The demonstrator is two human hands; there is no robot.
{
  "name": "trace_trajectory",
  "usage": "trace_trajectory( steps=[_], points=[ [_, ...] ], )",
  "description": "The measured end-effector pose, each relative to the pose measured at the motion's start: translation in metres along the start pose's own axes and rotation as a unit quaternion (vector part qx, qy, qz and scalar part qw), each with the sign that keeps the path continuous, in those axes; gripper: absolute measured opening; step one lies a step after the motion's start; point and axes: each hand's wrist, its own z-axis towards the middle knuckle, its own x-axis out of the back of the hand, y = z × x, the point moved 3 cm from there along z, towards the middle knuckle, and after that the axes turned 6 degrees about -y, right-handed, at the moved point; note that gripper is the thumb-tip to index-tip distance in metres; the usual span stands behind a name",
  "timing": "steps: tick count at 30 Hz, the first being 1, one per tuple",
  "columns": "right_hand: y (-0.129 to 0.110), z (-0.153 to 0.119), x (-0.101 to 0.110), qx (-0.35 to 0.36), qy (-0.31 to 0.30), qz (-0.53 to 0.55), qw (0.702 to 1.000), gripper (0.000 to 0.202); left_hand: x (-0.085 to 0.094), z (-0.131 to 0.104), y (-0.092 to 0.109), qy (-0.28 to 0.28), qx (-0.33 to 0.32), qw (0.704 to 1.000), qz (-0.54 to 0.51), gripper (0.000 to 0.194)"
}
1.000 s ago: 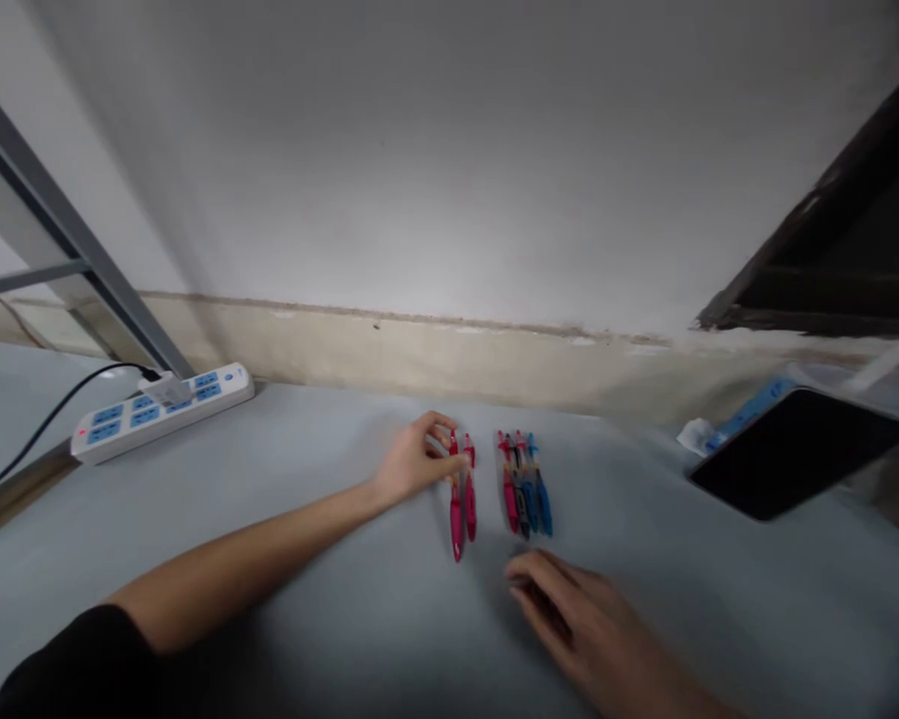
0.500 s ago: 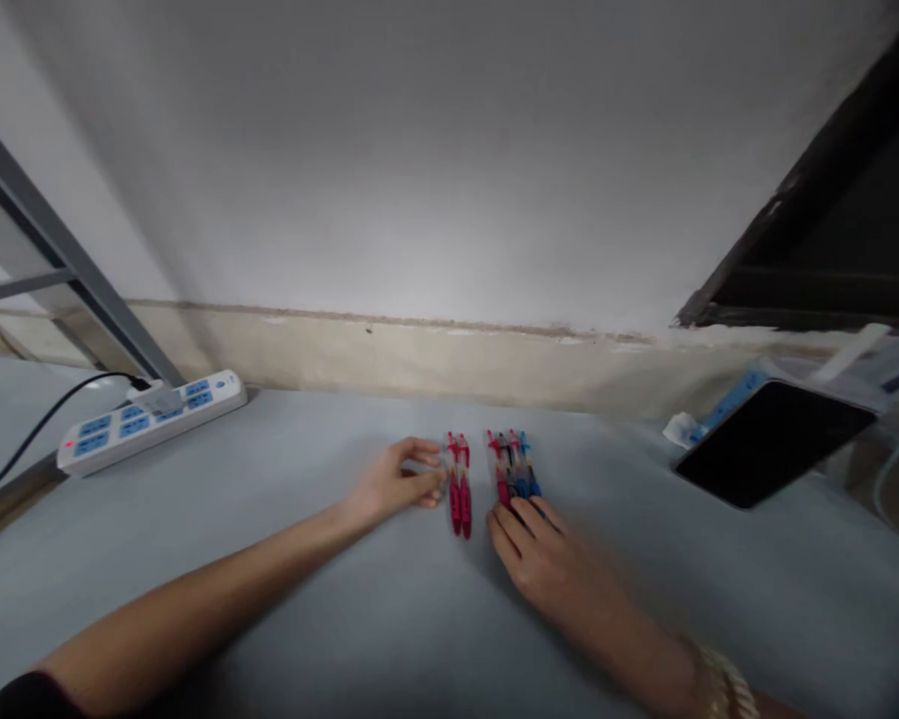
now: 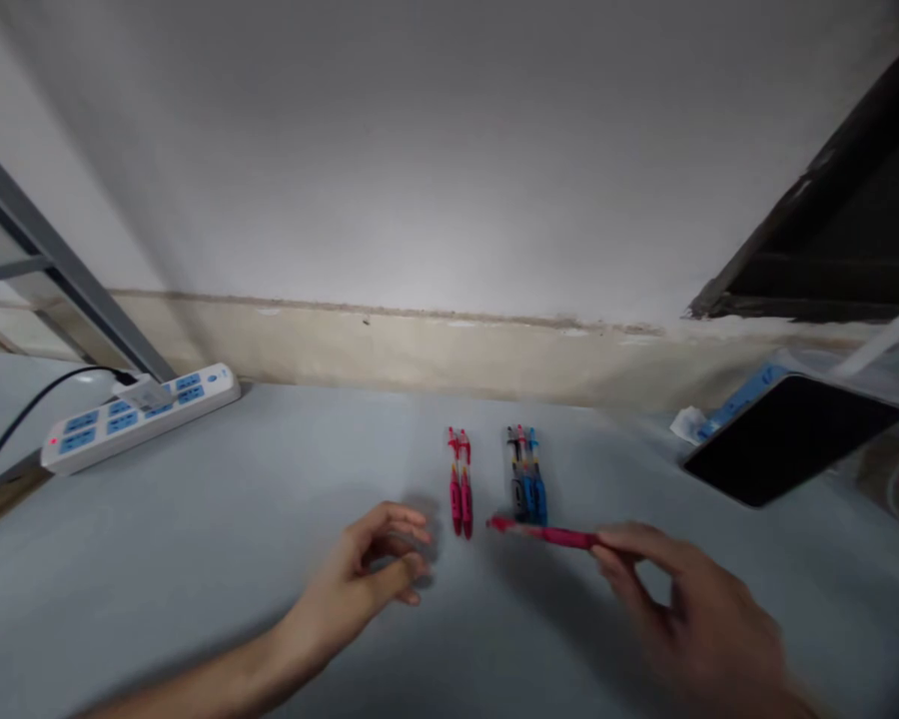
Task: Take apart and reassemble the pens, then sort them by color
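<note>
Between the thumb and fingers of my right hand (image 3: 700, 599) is one end of a red pen (image 3: 565, 537). The pen is held nearly level above the table, its other end pointing left. My left hand (image 3: 375, 564) is open, fingers curved and apart, with nothing in it. Just beyond its fingertips, a pair of red pens (image 3: 460, 489) lies side by side, upright in view. To their right lies a close group of pens: a black pen (image 3: 516, 489) and blue-bodied pens (image 3: 533, 484), one of them with a red top.
A white power strip (image 3: 146, 417) with a plugged-in adapter and black cable is at the left. On the right, a dark-screened tablet (image 3: 790, 439) leans near a blue packet (image 3: 745, 399) and white tissue (image 3: 690, 424). The wall (image 3: 420, 355) bounds the table's back.
My right hand has taken a red pen from the right-hand group and drawn it toward me and right. My left hand has moved back from the pair of red pens.
</note>
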Motion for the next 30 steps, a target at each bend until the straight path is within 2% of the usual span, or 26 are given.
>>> trace_trajectory(
  steps=[1,3,5,7,10,13,16,19,20,22,25,28,30],
  points=[
    [0.0,-0.002,0.003,-0.089,0.021,0.05,0.995,0.005,0.0,0.001,0.0,-0.007,-0.003,1.0,-0.007,0.028],
    [-0.002,-0.006,0.0,-0.203,0.03,0.204,0.957,0.008,-0.002,0.002,-0.002,-0.028,-0.007,0.999,-0.023,0.031],
    [-0.006,-0.006,-0.01,-0.269,0.011,0.348,0.898,0.018,-0.005,0.003,-0.005,-0.055,-0.008,0.998,-0.038,0.036],
    [-0.008,-0.007,-0.023,-0.316,-0.02,0.443,0.839,0.026,-0.009,0.002,-0.007,-0.074,-0.009,0.996,-0.053,0.04],
    [-0.008,-0.014,-0.039,-0.369,-0.067,0.495,0.784,0.03,-0.012,0.0,-0.008,-0.074,-0.011,0.995,-0.069,0.035],
    [-0.006,-0.023,-0.05,-0.394,-0.114,0.505,0.759,0.033,-0.011,-0.002,-0.006,-0.033,-0.004,0.998,-0.052,0.025],
    [-0.005,-0.03,-0.061,-0.39,-0.173,0.533,0.731,0.039,-0.007,-0.003,-0.004,0.015,0.003,0.999,-0.039,0.025],
    [-0.006,-0.034,-0.07,-0.376,-0.211,0.557,0.71,0.037,-0.007,-0.004,-0.008,0.028,0.018,0.998,-0.058,0.027],
    [-0.005,-0.035,-0.072,-0.371,-0.211,0.556,0.714,0.035,-0.008,-0.004,-0.009,0.029,0.025,0.997,-0.066,0.027],
    [-0.004,-0.035,-0.072,-0.358,-0.19,0.536,0.74,0.027,-0.009,-0.005,-0.013,0.031,0.036,0.996,-0.075,0.026],
    [-0.004,-0.031,-0.065,-0.292,-0.158,0.466,0.82,0.013,-0.011,-0.007,-0.017,0.04,0.041,0.995,-0.08,0.025],
    [-0.009,-0.023,-0.053,-0.151,-0.127,0.368,0.909,0.029,-0.012,-0.009,-0.023,0.053,0.039,0.993,-0.099,0.025],
    [-0.011,-0.021,-0.045,-0.062,-0.098,0.3,0.947,0.041,-0.012,-0.01,-0.027,0.055,0.037,0.991,-0.115,0.024]
  ],
)
